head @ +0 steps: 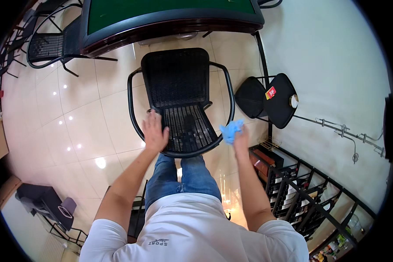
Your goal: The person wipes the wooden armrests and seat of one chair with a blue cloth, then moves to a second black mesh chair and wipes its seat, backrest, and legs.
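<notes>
A black woven armchair (177,82) with a tubular frame stands directly before me, its front edge against my jeans. My left hand (154,133) is spread flat over the left edge of the seat, thumb apart and nothing held. Whether its palm presses on the chair or hovers just above, I cannot tell. In my right hand (241,141) is a crumpled light-blue cloth (230,131), beside the chair's right armrest (229,82). The cloth overlaps that armrest in view; contact is unclear. Darker patches show on the woven seat (186,127).
Beyond the chair is a green-topped table (170,9) with a dark padded rim. Another woven armchair (47,47) sits at left. To the right, a small black chair (280,104) bears a red-and-yellow packet (271,93). A black metal bottle rack (301,193) lines the right wall.
</notes>
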Tool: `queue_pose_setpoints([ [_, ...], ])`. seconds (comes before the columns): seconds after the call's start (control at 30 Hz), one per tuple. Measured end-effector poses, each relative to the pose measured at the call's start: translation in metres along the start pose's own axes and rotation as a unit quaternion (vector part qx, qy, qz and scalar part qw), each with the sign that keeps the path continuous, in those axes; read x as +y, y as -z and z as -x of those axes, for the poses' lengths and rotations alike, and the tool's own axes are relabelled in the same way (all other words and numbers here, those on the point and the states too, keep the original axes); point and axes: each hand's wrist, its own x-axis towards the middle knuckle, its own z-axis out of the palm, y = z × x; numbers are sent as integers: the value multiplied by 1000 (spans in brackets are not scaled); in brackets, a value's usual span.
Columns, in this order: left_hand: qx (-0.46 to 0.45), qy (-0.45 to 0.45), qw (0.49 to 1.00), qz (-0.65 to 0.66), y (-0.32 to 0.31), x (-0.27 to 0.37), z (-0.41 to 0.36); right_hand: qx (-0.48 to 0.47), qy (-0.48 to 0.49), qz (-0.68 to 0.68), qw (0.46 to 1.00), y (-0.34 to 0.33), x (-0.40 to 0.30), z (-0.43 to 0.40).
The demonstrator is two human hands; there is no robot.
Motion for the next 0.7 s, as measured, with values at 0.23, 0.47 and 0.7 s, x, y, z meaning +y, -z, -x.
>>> queue_pose_setpoints([
  [0.23, -97, -15, 995, -8, -21, 54, 45, 24, -2, 162, 986, -101, -38, 104],
  [0.47, -104, -12, 995, -10, -21, 60, 41, 62, -78, 169, 981, -85, -23, 24],
  [0.7, -88, -17, 995, -36, -16, 62, 40, -2, -54, 273, 960, -64, -30, -111],
])
